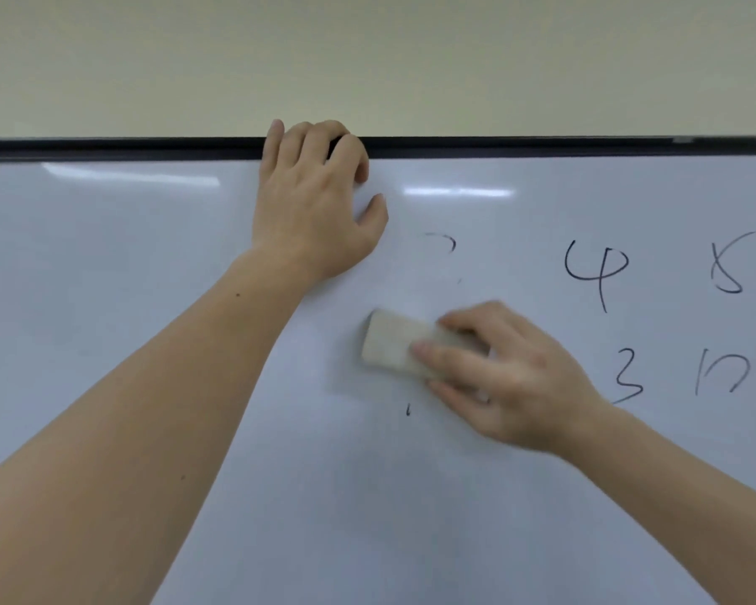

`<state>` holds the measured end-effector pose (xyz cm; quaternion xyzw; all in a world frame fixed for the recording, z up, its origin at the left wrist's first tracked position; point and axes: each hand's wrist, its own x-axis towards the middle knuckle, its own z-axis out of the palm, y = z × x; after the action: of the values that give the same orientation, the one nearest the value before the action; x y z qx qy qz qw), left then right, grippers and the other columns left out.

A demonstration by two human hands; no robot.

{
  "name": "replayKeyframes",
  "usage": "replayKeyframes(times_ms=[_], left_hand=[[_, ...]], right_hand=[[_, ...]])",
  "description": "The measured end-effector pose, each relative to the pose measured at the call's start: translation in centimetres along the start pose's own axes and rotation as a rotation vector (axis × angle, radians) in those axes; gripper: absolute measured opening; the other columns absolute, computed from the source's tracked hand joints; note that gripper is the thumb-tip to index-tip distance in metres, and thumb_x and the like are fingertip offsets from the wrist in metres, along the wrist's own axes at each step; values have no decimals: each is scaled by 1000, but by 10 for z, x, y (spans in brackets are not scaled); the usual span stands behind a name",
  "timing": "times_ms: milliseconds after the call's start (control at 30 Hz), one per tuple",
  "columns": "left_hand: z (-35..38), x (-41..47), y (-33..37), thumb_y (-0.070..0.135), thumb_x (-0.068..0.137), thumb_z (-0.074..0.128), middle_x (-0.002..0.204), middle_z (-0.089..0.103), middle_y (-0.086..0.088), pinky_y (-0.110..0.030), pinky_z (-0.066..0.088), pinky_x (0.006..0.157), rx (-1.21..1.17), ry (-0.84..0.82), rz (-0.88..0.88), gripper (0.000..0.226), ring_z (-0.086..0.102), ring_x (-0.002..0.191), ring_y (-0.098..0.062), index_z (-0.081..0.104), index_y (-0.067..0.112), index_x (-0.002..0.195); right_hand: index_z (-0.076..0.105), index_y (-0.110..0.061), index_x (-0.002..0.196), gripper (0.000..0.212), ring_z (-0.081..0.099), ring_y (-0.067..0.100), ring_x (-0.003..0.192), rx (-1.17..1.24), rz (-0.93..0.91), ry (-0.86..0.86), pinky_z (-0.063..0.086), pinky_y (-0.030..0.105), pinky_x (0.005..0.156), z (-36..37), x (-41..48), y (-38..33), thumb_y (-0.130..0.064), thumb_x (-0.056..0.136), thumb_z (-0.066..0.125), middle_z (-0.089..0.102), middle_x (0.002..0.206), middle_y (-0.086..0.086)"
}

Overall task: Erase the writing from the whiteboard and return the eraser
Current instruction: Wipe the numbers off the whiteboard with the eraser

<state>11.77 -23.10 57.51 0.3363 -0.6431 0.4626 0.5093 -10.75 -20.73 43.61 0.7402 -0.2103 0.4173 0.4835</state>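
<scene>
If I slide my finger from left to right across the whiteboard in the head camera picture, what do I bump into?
Left hand → eraser → right hand → written 4 → written 5.

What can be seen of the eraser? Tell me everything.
The eraser is a pale, off-white rectangular block, felt-like as far as the blur shows. It lies flat against the whiteboard, its long side tilted down to the right. The right hand grips its right end, fingers over the top and thumb across the near face, hiding that end. It sits below a half-wiped mark and above a small leftover stroke, left of the digits.
</scene>
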Motion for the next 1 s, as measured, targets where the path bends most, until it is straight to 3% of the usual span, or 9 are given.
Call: replayKeyframes(times_ms=[133, 233, 300, 367, 500, 600, 700, 900, 1000], left_hand=[[1, -1, 0, 42, 85, 53, 123, 57, -6, -48, 16, 123, -3, 11, 3, 34, 49, 122, -32, 57, 13, 102], [2, -2, 0, 41, 85, 53, 122, 57, -7, -49, 18, 122, 3, 23, 1, 33, 49, 120, -32, 56, 11, 101], [3, -3, 1, 40, 85, 52, 122, 56, -7, -49, 18, 122, 3, 22, -3, 33, 49, 121, -33, 56, 11, 101], [4, -3, 3, 39, 84, 51, 122, 56, -8, -50, 17, 122, 7, 25, -8, 33, 48, 121, -34, 55, 11, 100], [7, -4, 5, 39, 84, 50, 120, 55, -7, -49, 17, 122, 14, 30, -19, 32, 48, 120, -34, 54, 11, 99], [8, -4, 6, 40, 84, 51, 120, 55, -7, -49, 18, 122, 16, 29, -15, 32, 48, 119, -33, 54, 12, 99], [9, -4, 6, 42, 83, 50, 120, 55, -7, -49, 18, 122, 20, 24, -16, 33, 48, 119, -33, 53, 12, 98], [9, -4, 8, 42, 82, 50, 119, 55, -8, -50, 19, 121, 15, 27, -28, 33, 48, 118, -34, 53, 12, 97], [9, -5, 8, 42, 83, 50, 119, 55, -8, -50, 18, 121, 16, 27, -29, 33, 48, 118, -35, 53, 12, 97]], right_hand=[[74, -18, 116, 32, 61, 34, 94, -77, 326, 225, 56, 41, 74, -14, 31, 45, -26, 86, 75, 62, 106, 14], [71, -19, 120, 35, 58, 30, 102, -43, 519, 287, 51, 35, 78, -14, 43, 53, -30, 87, 75, 60, 109, 11], [72, -18, 119, 35, 58, 32, 98, -40, 500, 290, 52, 35, 76, -7, 40, 40, -28, 86, 74, 60, 109, 12], [74, -17, 116, 33, 60, 34, 92, -22, 365, 244, 55, 39, 72, 3, 26, 15, -26, 83, 76, 61, 107, 14], [75, -14, 114, 29, 62, 36, 84, 76, 34, -2, 54, 41, 70, 14, -14, -24, -24, 87, 74, 66, 104, 19], [76, -15, 114, 29, 62, 35, 84, 63, -37, -58, 53, 41, 68, 6, -28, -15, -25, 87, 73, 67, 104, 19], [77, -14, 112, 30, 64, 36, 84, -8, 50, 42, 56, 41, 68, -4, -21, 12, -24, 84, 77, 67, 103, 20], [74, -17, 116, 33, 60, 33, 92, -69, 464, 284, 57, 43, 66, -8, 12, 42, -29, 85, 75, 61, 108, 14], [74, -16, 115, 34, 61, 34, 89, -47, 406, 286, 56, 39, 70, 5, 14, 18, -26, 83, 77, 61, 107, 14]])
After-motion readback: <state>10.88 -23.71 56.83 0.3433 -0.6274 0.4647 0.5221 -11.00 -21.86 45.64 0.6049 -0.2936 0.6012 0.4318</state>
